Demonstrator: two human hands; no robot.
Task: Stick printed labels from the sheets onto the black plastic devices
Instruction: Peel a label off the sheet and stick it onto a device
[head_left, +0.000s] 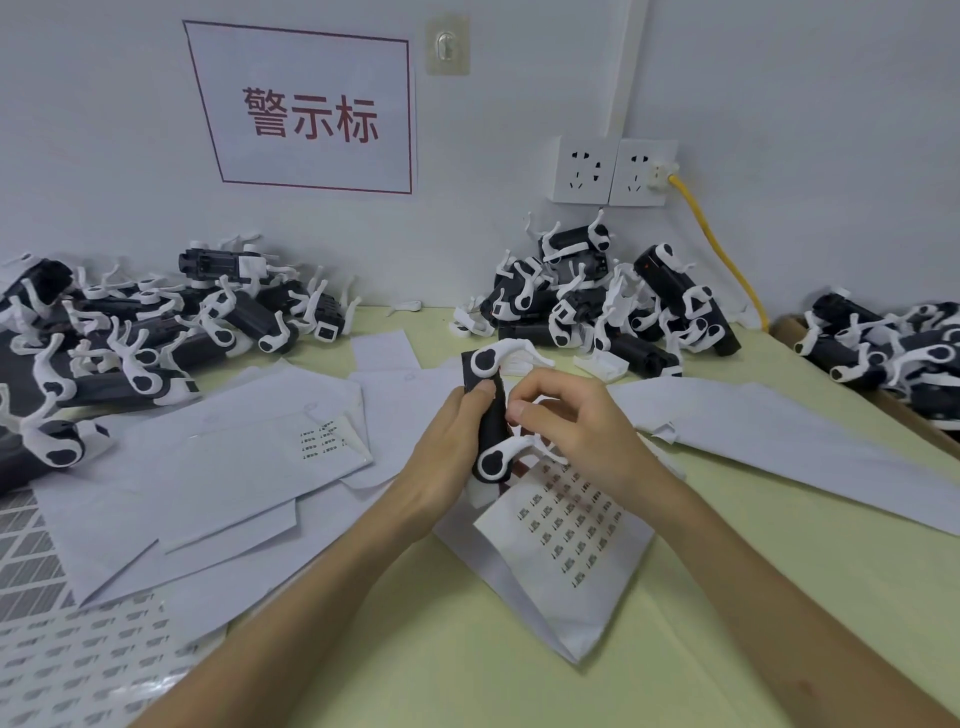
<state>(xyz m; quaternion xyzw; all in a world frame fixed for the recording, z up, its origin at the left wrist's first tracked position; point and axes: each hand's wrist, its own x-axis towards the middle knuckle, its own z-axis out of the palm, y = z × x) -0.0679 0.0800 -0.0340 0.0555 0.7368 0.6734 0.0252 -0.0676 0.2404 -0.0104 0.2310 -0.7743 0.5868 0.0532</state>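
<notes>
A black plastic device (492, 415) with white legs stands upright above the table's middle. My left hand (451, 447) grips its body from the left, thumb on the upper part. My right hand (563, 421) curls against its right side, thumb tip touching the black body; any label under the fingers is hidden. Just below lies a label sheet (571, 525) with rows of small printed labels. Another partly used label sheet (317, 441) lies to the left.
Piles of black-and-white devices sit at the left (130, 332), the back centre (602, 306) and the right edge (883, 353). White backing papers (779, 431) cover much of the yellow-green table (467, 649). Wall sockets with a yellow cable (727, 260) are behind.
</notes>
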